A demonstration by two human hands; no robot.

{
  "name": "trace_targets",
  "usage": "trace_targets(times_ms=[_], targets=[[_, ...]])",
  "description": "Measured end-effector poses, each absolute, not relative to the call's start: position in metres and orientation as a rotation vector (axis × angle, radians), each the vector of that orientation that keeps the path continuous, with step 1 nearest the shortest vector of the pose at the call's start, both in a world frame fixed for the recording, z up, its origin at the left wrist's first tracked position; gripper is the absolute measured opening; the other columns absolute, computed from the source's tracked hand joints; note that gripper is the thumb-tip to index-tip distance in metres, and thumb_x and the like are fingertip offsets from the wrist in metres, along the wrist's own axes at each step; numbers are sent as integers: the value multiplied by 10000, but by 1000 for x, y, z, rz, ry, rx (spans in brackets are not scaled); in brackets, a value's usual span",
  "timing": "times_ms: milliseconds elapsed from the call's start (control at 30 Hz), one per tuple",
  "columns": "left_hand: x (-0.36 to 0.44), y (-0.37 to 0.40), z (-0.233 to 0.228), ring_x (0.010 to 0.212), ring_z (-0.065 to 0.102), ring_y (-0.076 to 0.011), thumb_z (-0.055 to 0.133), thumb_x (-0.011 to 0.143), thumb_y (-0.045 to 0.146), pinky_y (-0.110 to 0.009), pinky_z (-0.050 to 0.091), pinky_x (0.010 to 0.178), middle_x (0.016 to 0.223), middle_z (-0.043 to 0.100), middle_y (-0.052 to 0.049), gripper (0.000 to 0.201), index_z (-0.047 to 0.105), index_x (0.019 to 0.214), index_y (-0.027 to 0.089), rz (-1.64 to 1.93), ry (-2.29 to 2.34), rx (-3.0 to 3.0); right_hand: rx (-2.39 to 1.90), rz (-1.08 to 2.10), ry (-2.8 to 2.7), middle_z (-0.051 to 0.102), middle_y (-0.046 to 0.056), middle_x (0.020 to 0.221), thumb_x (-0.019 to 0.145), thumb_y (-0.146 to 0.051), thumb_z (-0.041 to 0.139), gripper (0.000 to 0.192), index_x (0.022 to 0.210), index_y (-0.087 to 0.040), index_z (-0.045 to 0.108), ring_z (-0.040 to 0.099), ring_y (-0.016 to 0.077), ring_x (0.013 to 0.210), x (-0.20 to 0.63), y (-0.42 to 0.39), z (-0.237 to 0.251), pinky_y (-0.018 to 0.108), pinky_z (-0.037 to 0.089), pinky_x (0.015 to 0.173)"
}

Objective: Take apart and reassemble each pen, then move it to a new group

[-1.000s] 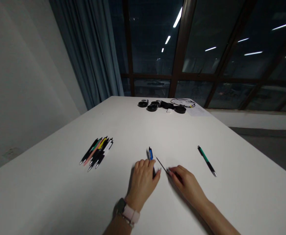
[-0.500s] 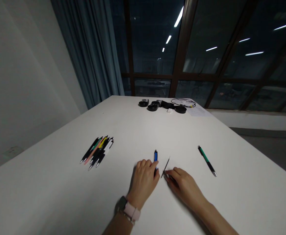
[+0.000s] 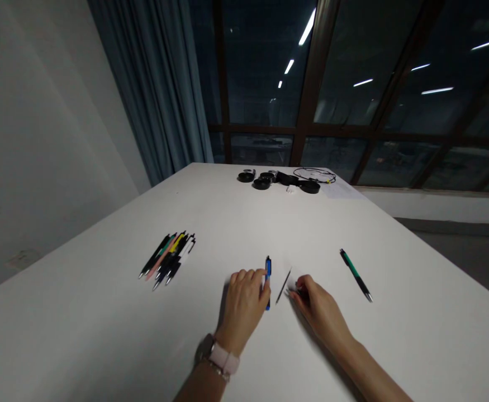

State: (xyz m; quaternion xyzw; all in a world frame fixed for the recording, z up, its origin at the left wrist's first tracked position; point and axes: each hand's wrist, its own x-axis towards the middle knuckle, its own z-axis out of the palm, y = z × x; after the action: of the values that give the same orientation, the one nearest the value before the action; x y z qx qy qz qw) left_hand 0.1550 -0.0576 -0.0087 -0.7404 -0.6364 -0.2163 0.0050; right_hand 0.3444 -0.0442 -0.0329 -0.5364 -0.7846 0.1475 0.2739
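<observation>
The left hand (image 3: 244, 304) pinches a blue pen barrel (image 3: 267, 274) against the white table (image 3: 101, 312), while the right hand (image 3: 317, 310), fingers curled narrow, touches down just beside the thin refill (image 3: 283, 285)

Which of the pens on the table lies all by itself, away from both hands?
The green-and-black pen at right lies alone; the blue pen is at the left hand, the rest bundled at left.

A blue pen barrel (image 3: 267, 273) lies on the white table, near its front edge; just beside it lies a thin dark rod (image 3: 283, 286), possibly its refill.
</observation>
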Motion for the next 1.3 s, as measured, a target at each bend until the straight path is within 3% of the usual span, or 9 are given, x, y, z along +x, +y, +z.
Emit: trace_targets(times_ms=[200,633,900,1100,1300], targets=[[145,-53,-7,761,601,-203,485,945,188,-348,399,742,725,650,-18,206,578,761,207,-665,-2036,-2192,-1440,334,-2091,657,52,762,921,-292,488,120,838,-217,531,622,205,677,344,-38,-37,295,458,601],[142,-51,-9,759,604,-200,474,935,168,-347,385,734,722,658,-10,216,558,742,214,-639,-2029,-2156,-1386,351,-2121,700,71,885,930,-277,482,152,990,-200,598,668,215,791,342,-42,-35,308,498,688],[140,-50,-10,730,592,-198,475,938,186,-349,382,721,691,630,-3,219,548,734,217,-660,-2013,-2096,-1592,10,-2103,632,35,629,971,-408,382,327,756,-224,545,602,196,564,371,-41,-21,283,363,521],[140,-49,-10,711,595,-191,478,939,196,-336,376,707,690,636,-5,217,543,733,220,-679,-2011,-2016,-1666,51,-2027,615,11,606,976,-465,376,339,785,-233,533,591,183,533,387,-42,-17,265,345,498],[139,-49,-13,723,598,-195,481,936,189,-342,373,714,699,639,-7,208,543,739,219,-671,-2007,-2043,-1661,112,-2003,654,25,664,977,-484,361,323,936,-220,543,614,197,552,382,-42,-19,274,374,517]])
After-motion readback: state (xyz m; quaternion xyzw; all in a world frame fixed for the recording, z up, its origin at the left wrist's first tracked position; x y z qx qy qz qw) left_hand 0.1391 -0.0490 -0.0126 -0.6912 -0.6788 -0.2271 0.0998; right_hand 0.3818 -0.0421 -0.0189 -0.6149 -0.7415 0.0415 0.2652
